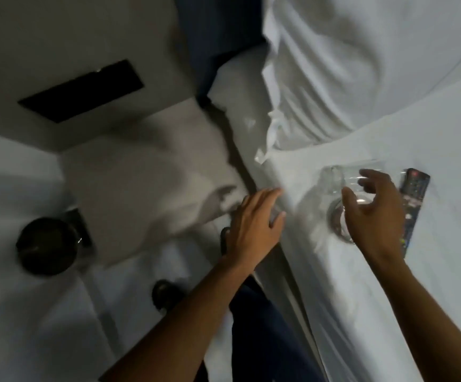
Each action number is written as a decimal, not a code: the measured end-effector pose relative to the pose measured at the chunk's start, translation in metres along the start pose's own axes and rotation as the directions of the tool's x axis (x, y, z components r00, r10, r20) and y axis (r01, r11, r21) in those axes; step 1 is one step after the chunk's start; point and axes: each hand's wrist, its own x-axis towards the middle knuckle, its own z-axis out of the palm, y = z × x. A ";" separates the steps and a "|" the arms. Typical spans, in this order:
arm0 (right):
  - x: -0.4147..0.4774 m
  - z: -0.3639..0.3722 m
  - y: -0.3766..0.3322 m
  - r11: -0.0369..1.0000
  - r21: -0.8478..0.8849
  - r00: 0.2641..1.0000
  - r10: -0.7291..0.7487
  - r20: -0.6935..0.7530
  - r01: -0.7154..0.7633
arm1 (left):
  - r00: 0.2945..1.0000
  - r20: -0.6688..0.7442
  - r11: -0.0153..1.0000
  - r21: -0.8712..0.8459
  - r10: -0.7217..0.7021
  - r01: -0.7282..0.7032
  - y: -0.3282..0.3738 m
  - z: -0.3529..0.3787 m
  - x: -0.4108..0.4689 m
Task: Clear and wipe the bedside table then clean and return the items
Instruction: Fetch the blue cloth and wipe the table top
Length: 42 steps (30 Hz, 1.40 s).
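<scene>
One bed [389, 285] under white sheet, filling the right side, with one rumpled pillow [347, 78] at its head. One pale bedside table [130, 172] to the left, top blurred, bare where visible. One black panel [83, 91] on the wall above it. One round dark bin [46, 245] on the floor at lower left. Two bare forearms reaching forward. Left hand [254, 226] flat, palm down, fingers spread and extended over the gap between table and mattress edge, holding nothing. Right hand [372, 209] hovering over the bedsheet, fingers curved and parted, loosely cupped above one clear glass [336, 213]; actual contact unclear through blur. One black remote [414, 194] lying on the sheet just beside that hand. A second clear glass [332, 177] possibly lying just beyond, too blurred to confirm.
</scene>
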 end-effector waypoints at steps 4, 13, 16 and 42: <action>-0.061 0.039 -0.060 0.998 0.060 0.917 -0.048 0.397 0.027 | 0.979 -0.165 0.992 0.029 -0.116 0.123 -0.038 -0.069 -0.067; -0.241 0.105 -0.208 0.978 0.184 0.404 -0.210 0.890 0.103 | 0.653 -0.676 0.896 -0.024 -0.341 0.443 -0.113 -0.237 -0.265; -0.303 0.123 -0.256 0.969 0.213 0.267 -0.240 0.933 0.126 | 0.500 -0.791 0.843 -0.036 -0.352 0.537 -0.125 -0.282 -0.345; -0.498 0.193 -0.357 0.612 0.323 -0.141 -0.327 0.934 0.722 | -0.011 -0.549 0.307 -0.484 -0.836 0.819 -0.218 -0.330 -0.548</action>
